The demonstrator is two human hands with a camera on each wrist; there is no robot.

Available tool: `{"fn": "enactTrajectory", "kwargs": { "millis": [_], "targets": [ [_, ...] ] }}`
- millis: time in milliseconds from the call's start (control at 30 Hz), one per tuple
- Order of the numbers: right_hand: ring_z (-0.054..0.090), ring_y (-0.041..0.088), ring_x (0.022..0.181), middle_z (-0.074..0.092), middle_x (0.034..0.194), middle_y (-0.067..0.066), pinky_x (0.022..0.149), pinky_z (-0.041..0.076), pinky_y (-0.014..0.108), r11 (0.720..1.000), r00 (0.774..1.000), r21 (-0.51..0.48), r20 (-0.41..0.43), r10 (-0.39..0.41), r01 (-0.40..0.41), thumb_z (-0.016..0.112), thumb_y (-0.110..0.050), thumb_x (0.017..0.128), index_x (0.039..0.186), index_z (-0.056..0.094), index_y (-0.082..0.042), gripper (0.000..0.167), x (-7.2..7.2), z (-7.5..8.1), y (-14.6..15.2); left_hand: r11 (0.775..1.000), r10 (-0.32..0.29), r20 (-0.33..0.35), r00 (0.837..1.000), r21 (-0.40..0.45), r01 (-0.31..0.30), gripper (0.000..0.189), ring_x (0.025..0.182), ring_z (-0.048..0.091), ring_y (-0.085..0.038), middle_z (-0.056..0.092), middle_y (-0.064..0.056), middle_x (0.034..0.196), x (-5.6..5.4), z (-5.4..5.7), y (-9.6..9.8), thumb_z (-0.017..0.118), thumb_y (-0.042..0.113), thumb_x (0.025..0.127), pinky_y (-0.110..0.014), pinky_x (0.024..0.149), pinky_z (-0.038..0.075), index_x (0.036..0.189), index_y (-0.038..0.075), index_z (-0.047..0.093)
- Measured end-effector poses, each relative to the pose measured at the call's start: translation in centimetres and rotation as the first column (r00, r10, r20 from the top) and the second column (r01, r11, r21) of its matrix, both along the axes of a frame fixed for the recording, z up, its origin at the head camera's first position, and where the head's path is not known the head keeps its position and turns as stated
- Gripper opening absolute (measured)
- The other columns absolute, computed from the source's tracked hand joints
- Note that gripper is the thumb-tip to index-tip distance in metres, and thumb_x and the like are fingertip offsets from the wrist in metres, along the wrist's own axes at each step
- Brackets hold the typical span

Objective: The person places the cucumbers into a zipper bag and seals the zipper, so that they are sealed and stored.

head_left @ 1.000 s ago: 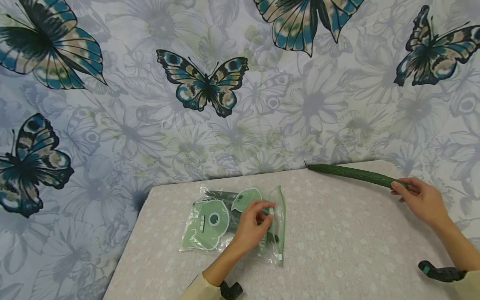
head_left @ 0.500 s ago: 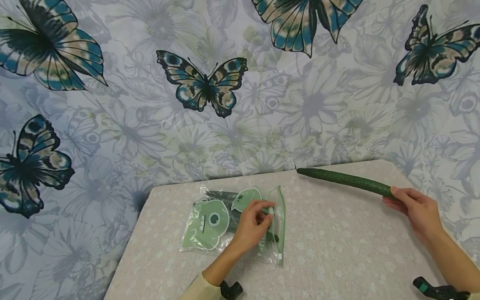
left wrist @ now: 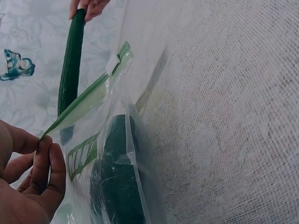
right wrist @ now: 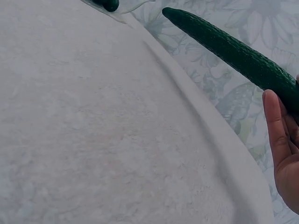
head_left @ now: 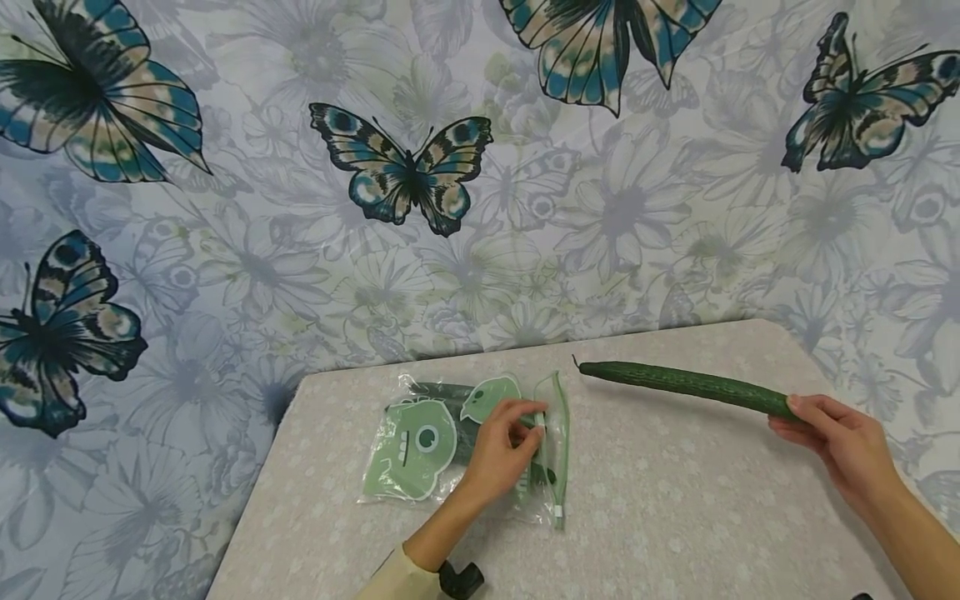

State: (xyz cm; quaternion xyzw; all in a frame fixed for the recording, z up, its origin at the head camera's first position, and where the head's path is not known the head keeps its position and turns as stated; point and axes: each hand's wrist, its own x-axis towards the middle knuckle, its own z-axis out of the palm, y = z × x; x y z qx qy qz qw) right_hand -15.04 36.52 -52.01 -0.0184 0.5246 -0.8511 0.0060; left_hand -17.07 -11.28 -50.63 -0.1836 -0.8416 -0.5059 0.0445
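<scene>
My right hand point(head_left: 847, 446) grips a long cucumber point(head_left: 682, 384) by its right end and holds it above the table, its thin stem tip pointing left. A clear zip bag point(head_left: 412, 458) with green cartoon prints lies left of it, its green zip edge point(head_left: 560, 475) facing right. With thumb and fingers, my left hand point(head_left: 498, 454) pinches the bag by its mouth; in the left wrist view that hand point(left wrist: 32, 172) holds up the zip strip point(left wrist: 81, 105). Inside the bag lies a dark green cucumber point(left wrist: 121, 172), partly covered by the prints and my hand.
A pale patterned cloth covers the table point(head_left: 675, 517). Behind it hangs a floral backdrop point(head_left: 622, 208) with large butterflies, close to the table's back edge. A black wrist device point(head_left: 461, 581) sits at my left sleeve.
My right hand has brought the cucumber left and nearer to me, so its stem tip is closer to the bag's mouth. The left hand and the bag have stayed in place.
</scene>
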Motion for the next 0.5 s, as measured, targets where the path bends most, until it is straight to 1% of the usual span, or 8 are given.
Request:
{"fn": "enactTrajectory", "kwargs": {
  "millis": [167,233,367,500],
  "targets": [
    [0.084,0.020,0.090,0.085,0.099,0.008,0.086,0.065,0.029,0.997,0.997,0.015,-0.012,0.077,-0.077,0.044,0.007,0.111,0.112,0.082,-0.007,0.041,0.7,-0.5,-0.1,1.000,0.003,-0.003,1.000,-0.003,-0.003,0.036,0.078,0.064,-0.005,0.068,-0.001,0.130,0.1,0.2,-0.2,0.070,0.009,0.102,-0.021,0.077,0.059,0.133,0.026,0.074],
    [0.084,0.019,0.091,0.085,0.100,0.008,0.087,0.065,0.028,0.994,0.994,0.025,-0.002,0.109,-0.109,0.042,0.006,0.112,0.113,0.082,-0.008,0.042,1.0,-0.8,-0.3,1.000,0.006,-0.004,1.000,-0.004,-0.006,0.036,0.078,0.064,-0.004,0.068,-0.001,0.130,0.1,0.2,-0.3,0.071,0.009,0.101,-0.021,0.077,0.059,0.133,0.026,0.074],
    [0.084,0.018,0.093,0.084,0.104,0.003,0.087,0.065,0.029,0.989,0.990,0.058,0.012,0.137,-0.138,0.043,0.005,0.112,0.114,0.082,-0.010,0.041,1.2,-1.2,-1.1,1.000,-0.003,-0.002,1.000,-0.002,0.003,0.035,0.079,0.065,-0.004,0.067,-0.002,0.131,0.1,0.2,-0.2,0.070,0.010,0.102,-0.021,0.077,0.059,0.135,0.023,0.074],
    [0.083,0.017,0.094,0.081,0.107,-0.001,0.087,0.065,0.029,0.984,0.987,0.081,0.023,0.159,-0.160,0.045,0.004,0.112,0.113,0.082,-0.010,0.039,0.9,-1.4,-2.6,1.000,-0.014,0.001,1.000,0.002,0.014,0.034,0.078,0.064,-0.004,0.067,-0.002,0.131,0.1,0.1,-0.3,0.069,0.011,0.103,-0.022,0.077,0.059,0.136,0.018,0.073]
  ]
}}
